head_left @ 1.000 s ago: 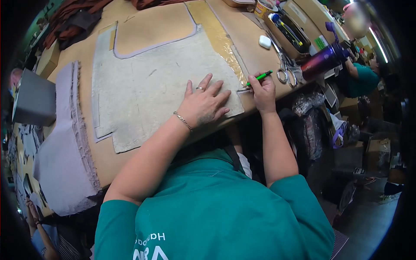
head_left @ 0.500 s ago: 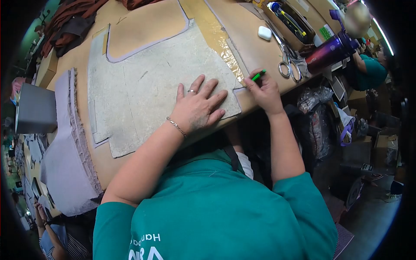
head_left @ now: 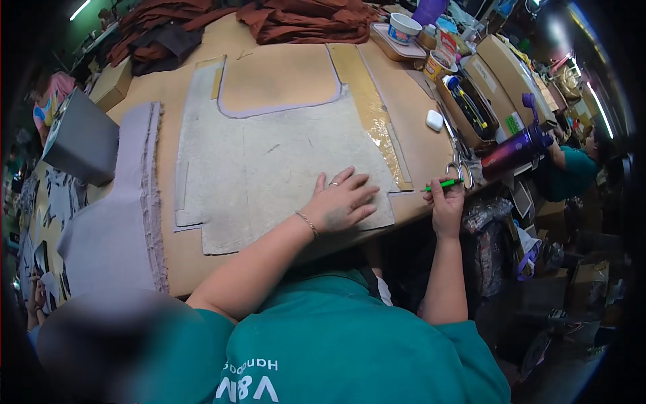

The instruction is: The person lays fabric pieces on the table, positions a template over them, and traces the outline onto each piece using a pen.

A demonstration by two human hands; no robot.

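My left hand [head_left: 343, 204] lies flat with fingers spread on a large pale grey pattern board [head_left: 269, 168], near its lower right part. The board has a U-shaped cutout at its far side and a strip of shiny yellow tape [head_left: 370, 111] along the right. Beneath it, a lilac fabric edge [head_left: 279, 111] shows round the cutout. My right hand [head_left: 447, 209] is closed on a green pen [head_left: 451, 182], raised by the table's front edge, right of the board. The pen's tip points left and stands apart from the board.
Scissors [head_left: 460, 168] lie just beyond my right hand, near a white case [head_left: 435, 120], a tool box [head_left: 471, 114] and a purple bottle [head_left: 515, 149]. Stacked lilac fabric [head_left: 114, 222] and a grey block [head_left: 84, 138] are at left. Brown fabric [head_left: 303, 20] lies at the back.
The pen in my right hand has moved right, away from the board's corner, and now lies nearly level. My left hand stays on the board. The view has shifted, showing more of the table's far side.
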